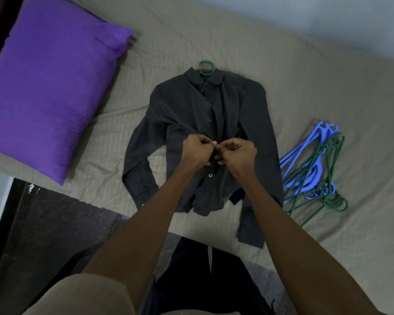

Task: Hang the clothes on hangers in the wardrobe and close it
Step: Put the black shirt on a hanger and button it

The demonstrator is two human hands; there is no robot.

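Fingers of both hands are curled and meet at the front placket of a dark grey button-up shirt (182,110), where the cloth is pinched between them at mid-chest. The left hand (197,151) is held just left of the button line, the right hand (237,153) just right of it, fingertips almost touching. The shirt is spread flat on a bed sheet (282,76) of khaki ribbed fabric, its long sleeves bent outward to either side of the hands. Beyond the fingertips, a green plastic hook (206,67) of a hanger is seen above the collar. Well to the right of the right hand, thin blue and green spare hangers (314,171) are piled in a tangle. Far to the left, a plump purple pillow (48,76) with a fine dotted weave is laid.
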